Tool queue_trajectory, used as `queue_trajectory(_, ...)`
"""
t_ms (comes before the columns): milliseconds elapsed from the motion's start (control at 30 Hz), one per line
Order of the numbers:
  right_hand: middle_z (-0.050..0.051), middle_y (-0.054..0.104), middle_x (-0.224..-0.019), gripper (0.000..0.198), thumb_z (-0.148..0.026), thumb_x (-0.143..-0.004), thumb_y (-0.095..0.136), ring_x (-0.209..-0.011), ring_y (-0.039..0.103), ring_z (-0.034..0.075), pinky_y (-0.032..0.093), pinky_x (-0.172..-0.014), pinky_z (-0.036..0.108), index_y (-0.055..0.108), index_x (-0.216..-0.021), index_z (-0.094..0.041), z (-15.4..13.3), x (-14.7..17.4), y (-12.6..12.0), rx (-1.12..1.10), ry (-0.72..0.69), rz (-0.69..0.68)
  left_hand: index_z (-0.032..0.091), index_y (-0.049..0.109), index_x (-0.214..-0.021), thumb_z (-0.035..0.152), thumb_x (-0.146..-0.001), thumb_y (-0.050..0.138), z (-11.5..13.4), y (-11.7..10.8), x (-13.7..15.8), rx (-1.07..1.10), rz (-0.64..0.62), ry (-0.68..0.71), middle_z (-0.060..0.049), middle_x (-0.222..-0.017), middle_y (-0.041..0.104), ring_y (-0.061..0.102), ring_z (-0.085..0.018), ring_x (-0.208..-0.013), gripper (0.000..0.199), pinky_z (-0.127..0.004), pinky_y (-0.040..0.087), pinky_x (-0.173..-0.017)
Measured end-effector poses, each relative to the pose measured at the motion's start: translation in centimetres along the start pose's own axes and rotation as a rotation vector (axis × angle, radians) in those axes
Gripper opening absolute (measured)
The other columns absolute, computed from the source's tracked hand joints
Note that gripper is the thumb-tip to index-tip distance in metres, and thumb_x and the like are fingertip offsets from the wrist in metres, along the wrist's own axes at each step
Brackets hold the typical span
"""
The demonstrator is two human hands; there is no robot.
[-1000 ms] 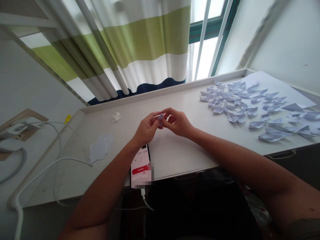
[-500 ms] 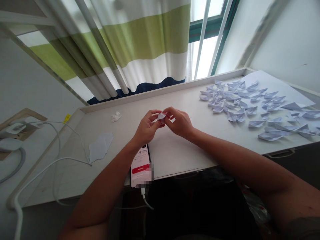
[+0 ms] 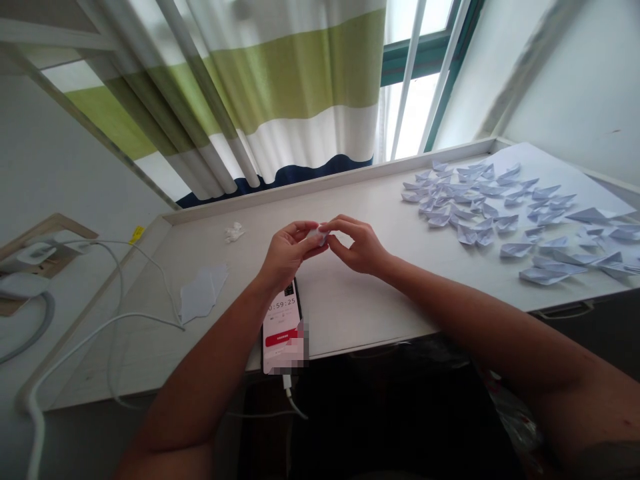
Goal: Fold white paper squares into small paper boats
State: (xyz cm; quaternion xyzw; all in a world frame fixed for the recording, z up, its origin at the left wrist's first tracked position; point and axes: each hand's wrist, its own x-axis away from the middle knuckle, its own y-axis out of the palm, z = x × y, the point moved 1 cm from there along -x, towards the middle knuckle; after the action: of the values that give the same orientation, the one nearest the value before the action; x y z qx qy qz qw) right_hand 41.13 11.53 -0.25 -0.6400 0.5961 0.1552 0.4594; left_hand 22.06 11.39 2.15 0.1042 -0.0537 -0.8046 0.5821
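A small folded piece of white paper (image 3: 317,233) is held up between my hands over the middle of the desk. My left hand (image 3: 290,253) is closed on its left side, thumb in front and fingers behind. From the right, my right hand (image 3: 357,243) pinches its edge with thumb and forefinger. My fingers cover most of the paper, so its exact shape is hidden. Many folded paper boats (image 3: 465,200) lie spread over the right of the desk. Flat sheets of white paper (image 3: 203,293) lie in a small stack on the left.
A phone (image 3: 281,327) with a lit timer screen lies below my left wrist, plugged into a white cable (image 3: 287,387). Crumpled white paper (image 3: 234,232) sits near the back left. More cables (image 3: 115,323) cross the left side. A large white sheet (image 3: 545,167) lies beneath some boats.
My left hand has shifted slightly left and turned, covering more of the folded paper. My right fingers stay at its right edge. The view has moved slightly.
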Motion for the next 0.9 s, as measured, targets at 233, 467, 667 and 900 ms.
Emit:
queue_trajectory(233, 0.008, 0.083, -0.101, 0.034, -0.053, -0.095, 0.079, -0.090, 0.079, 0.023, 0.068, -0.087, 0.043, 0.074, -0.105, -0.020, 0.6, -0.2, 0.3, -0.370, 0.321, 0.001, 0.026, 0.056, -0.133, 0.029, -0.073, 0.100, -0.5, -0.2, 0.0, -0.218, -0.010, 0.096, -0.006, -0.120, 0.080, 0.083, -0.020, -0.086, 0.075, -0.043, 0.070, -0.093)
queue_trajectory(467, 0.007, 0.081, -0.084, 0.053, -0.069, -0.083, 0.086, -0.074, 0.075, 0.019, 0.066, -0.071, 0.037, 0.078, -0.093, -0.017, 1.2, -0.2, 0.9, -0.560, 0.472, -0.074, 0.032, 0.048, -0.147, 0.034, -0.077, 0.099, -1.0, -0.5, -0.1, -0.278, -0.079, 0.074, -0.007, -0.125, 0.077, 0.084, -0.022, -0.089, 0.086, -0.046, 0.069, -0.096)
queue_trajectory(667, 0.005, 0.079, -0.083, 0.036, -0.054, -0.085, 0.088, -0.077, 0.073, 0.019, 0.061, -0.072, 0.037, 0.076, -0.085, -0.020, 1.1, -0.3, 0.6, -0.535, 0.419, -0.003, 0.013, 0.076, -0.102, 0.056, -0.084, 0.091, -1.1, -0.4, -0.1, -0.359, -0.138, -0.023, -0.012, -0.097, 0.083, 0.083, -0.025, -0.086, 0.049, -0.043, 0.068, -0.088)
queue_trajectory(900, 0.001, 0.072, -0.075, 0.029, -0.043, -0.092, 0.080, -0.070, 0.063, 0.014, 0.050, -0.066, 0.031, 0.071, -0.079, -0.019, 0.6, -0.5, -0.2, -0.543, 0.387, -0.054, 0.015, 0.082, -0.091, 0.056, -0.089, 0.086, -0.3, -0.6, 0.2, -0.476, -0.229, -0.014, -0.011, -0.085, 0.085, 0.081, -0.021, -0.081, 0.041, -0.036, 0.065, -0.083)
